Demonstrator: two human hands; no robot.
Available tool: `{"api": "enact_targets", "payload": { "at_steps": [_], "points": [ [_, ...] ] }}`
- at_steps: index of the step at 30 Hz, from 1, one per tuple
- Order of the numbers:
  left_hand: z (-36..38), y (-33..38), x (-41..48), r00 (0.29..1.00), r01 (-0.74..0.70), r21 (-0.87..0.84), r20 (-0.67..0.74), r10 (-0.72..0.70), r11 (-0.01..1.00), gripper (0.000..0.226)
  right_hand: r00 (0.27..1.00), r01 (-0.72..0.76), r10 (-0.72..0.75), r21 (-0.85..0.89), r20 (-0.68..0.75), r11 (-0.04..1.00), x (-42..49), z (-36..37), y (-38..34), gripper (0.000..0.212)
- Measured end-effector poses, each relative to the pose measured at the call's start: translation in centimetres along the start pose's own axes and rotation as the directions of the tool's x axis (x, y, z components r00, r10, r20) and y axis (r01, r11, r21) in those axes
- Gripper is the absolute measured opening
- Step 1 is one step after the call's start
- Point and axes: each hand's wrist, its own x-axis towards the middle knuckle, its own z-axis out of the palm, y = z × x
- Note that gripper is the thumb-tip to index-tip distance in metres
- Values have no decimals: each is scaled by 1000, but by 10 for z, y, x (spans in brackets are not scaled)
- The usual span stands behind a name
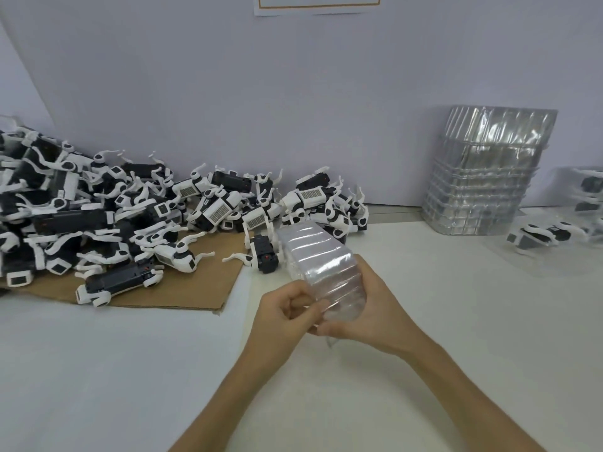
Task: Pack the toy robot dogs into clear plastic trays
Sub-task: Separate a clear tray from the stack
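White table [130,370]: cardboard [182,296], tray stack [483,184]

Bright, even light; soft shadows; edges warped.

What my feed loses
Wall sheet [319,4] cut at 12 o'clock, dog pile [49,207] at 9, blurred packed trays [587,194] at 3; the clear tray [323,265] hides from me the fingertips of the right hand [375,308].

L hand [284,308] & R hand [375,313] grip clear trays [321,264]
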Motion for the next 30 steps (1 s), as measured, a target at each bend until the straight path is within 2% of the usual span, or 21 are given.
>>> {"api": "enact_targets", "payload": {
  "at_steps": [3,7,10,13,19,22,24,27,30],
  "points": [
    [-2,0,3,1000,-15,26,-22,16,1000,18,998,11,-16,-85,-62,996,1,4,-3,87],
    [2,1,4,998,-67,104,-9,68,992,29,989,77,-93,-137,-114,988,2,7,-7,78],
    [6,-1,5,988,-133,186,-53,145,974,14,974,102,-143,-218,-178,971,1,7,-8,78],
    [12,0,6,984,-148,194,-69,164,970,7,949,160,-227,-286,-217,945,2,6,-6,81],
    [12,2,8,978,-174,225,-74,195,959,22,900,258,-371,-405,-230,877,4,1,-5,95],
    [13,1,8,976,-172,221,-95,197,960,11,882,270,-403,-438,-245,857,7,-2,-5,94],
    [14,1,8,977,-175,214,-86,197,961,18,869,261,-410,-448,-277,855,8,-5,-5,92],
    [7,2,9,989,-119,164,-69,132,979,27,825,214,-397,-428,-403,878,9,-22,-6,89],
    [-9,6,11,995,-22,-40,-97,18,999,21,704,109,-305,-326,-642,939,9,-54,-6,89]
  ]
}}
